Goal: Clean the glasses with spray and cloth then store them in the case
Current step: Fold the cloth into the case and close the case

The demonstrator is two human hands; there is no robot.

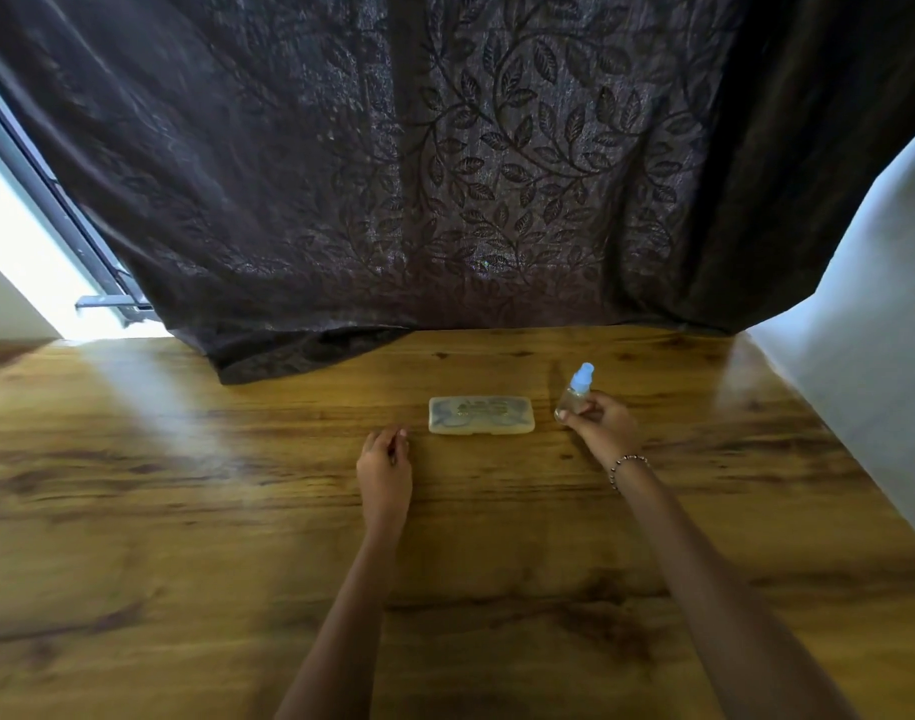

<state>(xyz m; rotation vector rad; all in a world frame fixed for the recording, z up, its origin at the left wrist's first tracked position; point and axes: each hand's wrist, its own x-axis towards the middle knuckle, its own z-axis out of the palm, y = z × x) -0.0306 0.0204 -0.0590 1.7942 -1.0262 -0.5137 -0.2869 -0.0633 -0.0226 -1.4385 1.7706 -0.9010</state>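
Note:
A translucent glasses case (pixel 481 415) lies closed on the wooden table (pixel 185 511), with the glasses showing faintly through its lid. To its right my right hand (pixel 603 423) grips a small clear spray bottle (pixel 576 391) with a light blue nozzle, held upright just above the table. My left hand (pixel 385 467) rests on the table left of the case, fingers loosely curled and holding nothing. No cloth is in view.
A dark curtain (pixel 445 174) with a leaf pattern hangs behind the table, its hem lying on the far edge. A white wall (pixel 871 356) runs along the right side. Bright window light and a metal frame (pixel 55 200) are at the far left.

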